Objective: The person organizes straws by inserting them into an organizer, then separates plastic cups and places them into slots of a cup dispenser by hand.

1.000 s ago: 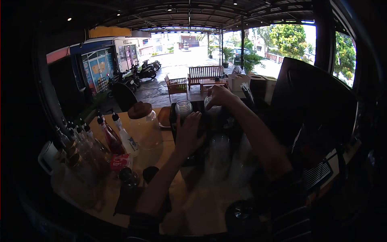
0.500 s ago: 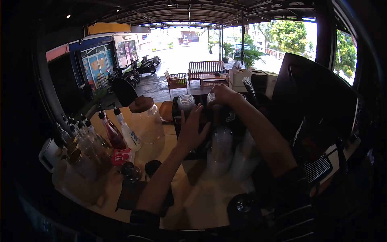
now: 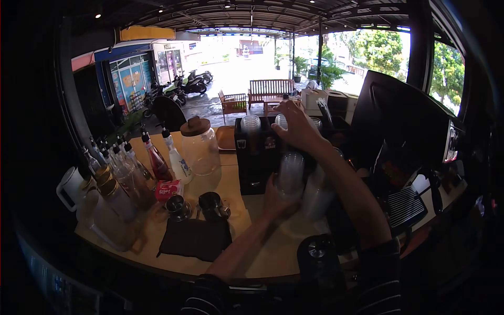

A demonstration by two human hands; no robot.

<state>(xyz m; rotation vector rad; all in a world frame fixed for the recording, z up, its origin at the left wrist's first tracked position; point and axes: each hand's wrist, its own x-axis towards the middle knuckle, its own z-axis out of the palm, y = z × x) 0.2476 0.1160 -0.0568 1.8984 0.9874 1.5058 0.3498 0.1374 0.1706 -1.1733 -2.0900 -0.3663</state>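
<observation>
My left hand is low on the counter, its fingers wrapped round the lower part of a stack of clear plastic cups. My right hand hovers over the top of a black cup holder, fingers apart and palm down. Beneath it shows the rim of another cup stack, partly covered by the hand; whether the fingers touch it I cannot tell. A third stack stands in the holder to the left. More tall clear cups stand beside my left hand, partly behind my right forearm.
Pump bottles, a lidded glass jar and a white pitcher line the left side. Nearer are a dark cloth, a metal jug and a red packet. A large black monitor rises at right.
My left hand has dropped from the front of the cup holder to the cup stack on the counter and closed round it. My right hand has lifted slightly and its fingers have spread.
</observation>
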